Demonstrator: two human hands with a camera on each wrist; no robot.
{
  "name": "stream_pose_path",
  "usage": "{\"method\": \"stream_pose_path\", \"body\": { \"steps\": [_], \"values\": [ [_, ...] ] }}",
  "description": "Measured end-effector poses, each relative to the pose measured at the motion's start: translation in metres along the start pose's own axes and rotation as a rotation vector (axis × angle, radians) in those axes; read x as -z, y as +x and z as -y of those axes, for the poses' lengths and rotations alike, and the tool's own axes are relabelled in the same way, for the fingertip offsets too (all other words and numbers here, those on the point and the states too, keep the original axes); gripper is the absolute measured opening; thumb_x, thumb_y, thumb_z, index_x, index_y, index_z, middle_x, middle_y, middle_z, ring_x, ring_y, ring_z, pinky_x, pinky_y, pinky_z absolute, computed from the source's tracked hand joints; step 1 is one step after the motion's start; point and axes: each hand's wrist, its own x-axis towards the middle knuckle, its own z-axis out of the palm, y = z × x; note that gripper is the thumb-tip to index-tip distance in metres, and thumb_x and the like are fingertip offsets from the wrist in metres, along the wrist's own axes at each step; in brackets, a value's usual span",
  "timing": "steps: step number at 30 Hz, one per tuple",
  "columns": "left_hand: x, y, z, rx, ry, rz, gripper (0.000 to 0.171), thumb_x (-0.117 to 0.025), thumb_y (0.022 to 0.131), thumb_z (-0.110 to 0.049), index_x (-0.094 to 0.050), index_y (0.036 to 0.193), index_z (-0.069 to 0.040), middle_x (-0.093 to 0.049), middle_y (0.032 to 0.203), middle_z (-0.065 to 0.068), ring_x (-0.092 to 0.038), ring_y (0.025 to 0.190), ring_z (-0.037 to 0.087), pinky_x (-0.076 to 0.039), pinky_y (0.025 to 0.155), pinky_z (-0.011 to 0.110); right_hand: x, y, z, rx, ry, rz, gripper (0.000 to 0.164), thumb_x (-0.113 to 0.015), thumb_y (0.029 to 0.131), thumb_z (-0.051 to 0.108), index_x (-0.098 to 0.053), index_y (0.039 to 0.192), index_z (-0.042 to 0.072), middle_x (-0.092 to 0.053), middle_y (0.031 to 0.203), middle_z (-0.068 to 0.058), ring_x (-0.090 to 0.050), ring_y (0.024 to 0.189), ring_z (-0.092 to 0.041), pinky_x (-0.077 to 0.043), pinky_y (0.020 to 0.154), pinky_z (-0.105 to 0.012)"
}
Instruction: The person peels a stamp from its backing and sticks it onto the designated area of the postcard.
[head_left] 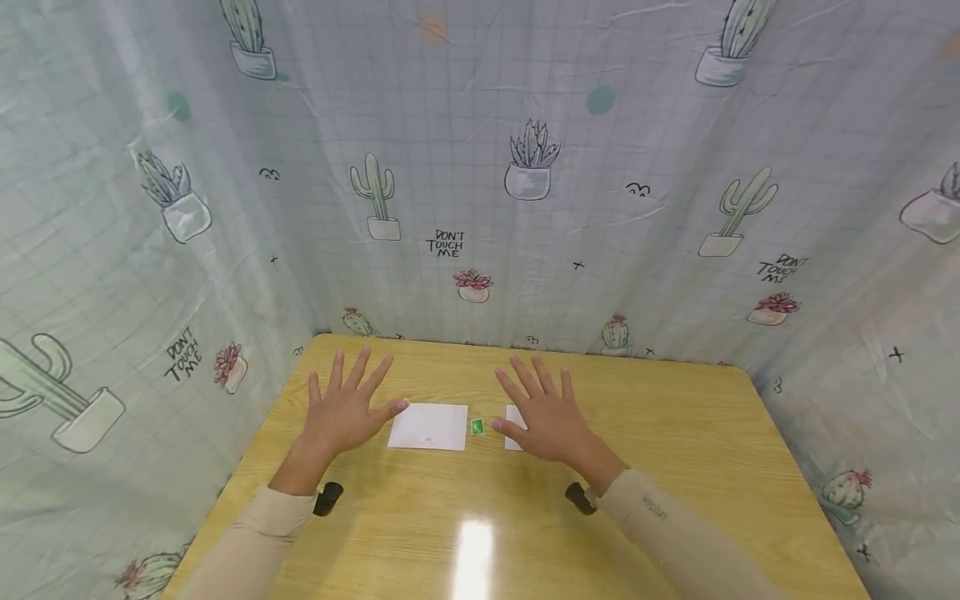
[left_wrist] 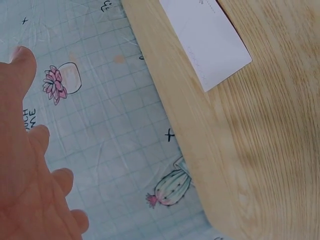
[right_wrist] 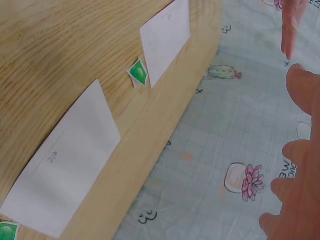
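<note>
My left hand [head_left: 341, 417] is held above the table with fingers spread and straight, its thumb appearing beside a white envelope [head_left: 427, 427]. Held up likewise, my right hand [head_left: 551, 421] covers most of a second white envelope [head_left: 513, 417] in the head view. A small green stamp [head_left: 477, 427] lies between the two envelopes. Both envelopes show in the right wrist view, the nearer envelope [right_wrist: 65, 160] lying flat with faint print. A second green stamp [right_wrist: 8, 231] lies past its end, cut by the frame. Neither hand holds anything.
The wooden table [head_left: 450, 492] shows a bright glare patch [head_left: 472, 558] near its front. A curtain [head_left: 480, 108] printed with cacti hangs behind it and on both sides. Dark wrist devices [head_left: 327, 498] sit under both sleeves.
</note>
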Motion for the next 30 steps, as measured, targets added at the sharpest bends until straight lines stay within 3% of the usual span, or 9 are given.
{"method": "stream_pose_path", "body": {
  "steps": [8,22,30],
  "values": [
    [-0.007,0.001,0.004,0.011,0.009,0.006,0.086,-0.047,0.098,-0.076,-0.02,0.168,-0.034,-0.008,0.178,0.013,0.005,0.161,0.052,0.007,0.117,0.084,-0.002,0.004,0.003,-0.006,-0.004,0.025,0.08,-0.048,0.104,0.064,-0.021,0.168,0.026,-0.009,0.178,-0.006,-0.002,0.165,-0.04,-0.002,0.124,-0.079],
    [-0.01,-0.001,0.005,0.015,-0.003,0.017,0.085,-0.05,0.098,-0.072,-0.021,0.168,-0.033,-0.008,0.178,0.012,0.004,0.161,0.051,0.006,0.118,0.084,-0.012,0.009,0.006,0.009,-0.016,0.046,0.079,-0.047,0.104,0.063,-0.021,0.168,0.025,-0.008,0.178,-0.005,-0.003,0.165,-0.04,-0.009,0.123,-0.079],
    [-0.016,0.0,0.009,0.008,0.008,0.005,0.084,-0.05,0.099,-0.072,-0.023,0.168,-0.031,-0.01,0.177,0.013,0.001,0.161,0.051,0.005,0.118,0.084,-0.021,0.012,0.008,-0.004,-0.018,0.057,0.081,-0.048,0.104,0.065,-0.018,0.169,0.028,-0.006,0.179,-0.003,-0.001,0.165,-0.036,-0.006,0.125,-0.077]
  ]
}}
